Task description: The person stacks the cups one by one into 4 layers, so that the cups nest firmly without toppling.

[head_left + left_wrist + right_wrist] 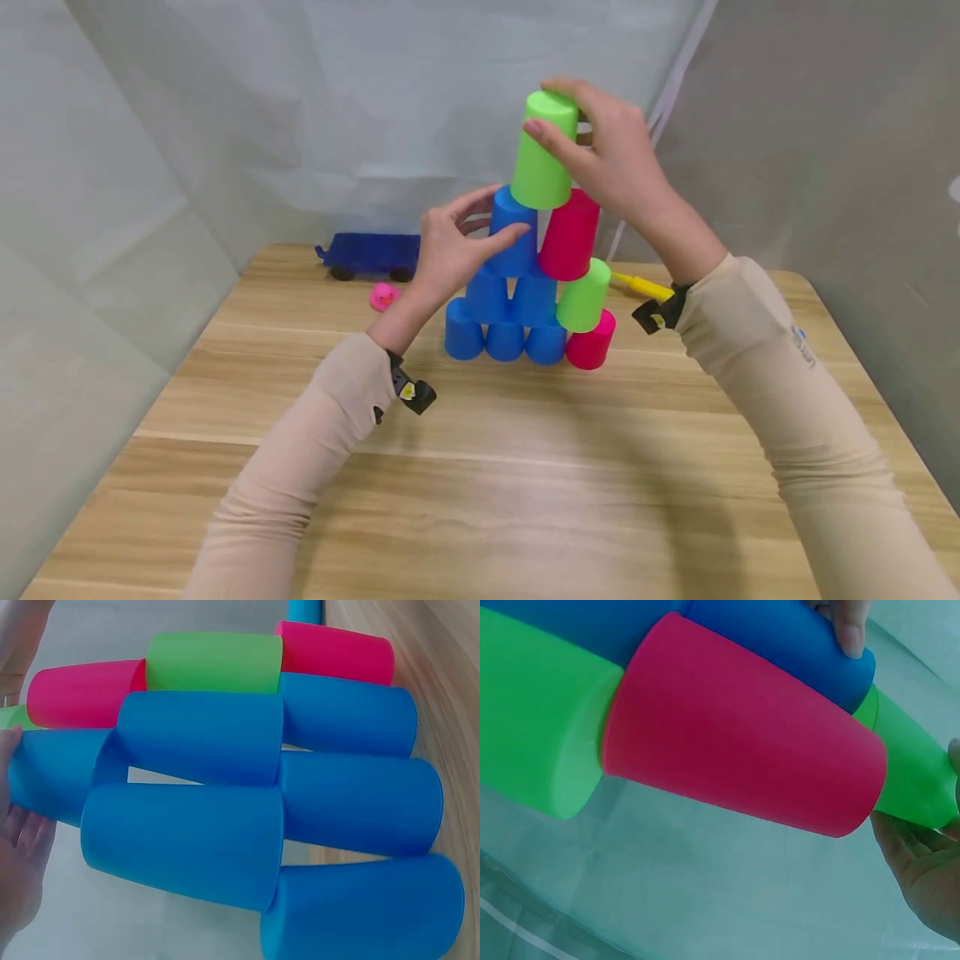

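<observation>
A pyramid of upturned plastic cups stands at the centre of the head view, on the far half of a wooden table (525, 467). Pale fabric walls close in on the left, behind and on the right; the table's left edge runs diagonally along the left wall, and its far right corner is rounded. The widest bare stretch of wood lies in the lower half of the frame, between the two sleeves.

The bottom row has three blue cups and a pink cup (591, 342) at its right end. Above sit two blue cups and a green cup (584, 297), then a blue cup (513, 233) beside a pink-red cup (570, 235). The top green cup (545, 152) rests across those two, tilted slightly.

The right hand (611, 158) grips the top green cup near its upper end, thumb on the near side and fingers curled over the top and far side. The left hand (450, 242) has loosely spread fingers: its thumb and fingertips touch the third-row blue cup from the left; whether they pinch it I cannot tell.

At centre left behind the stack lie a blue toy wagon (371, 254) and a small pink rubber duck (384, 296). A yellow object (643, 286) shows to the right, behind the right wrist
</observation>
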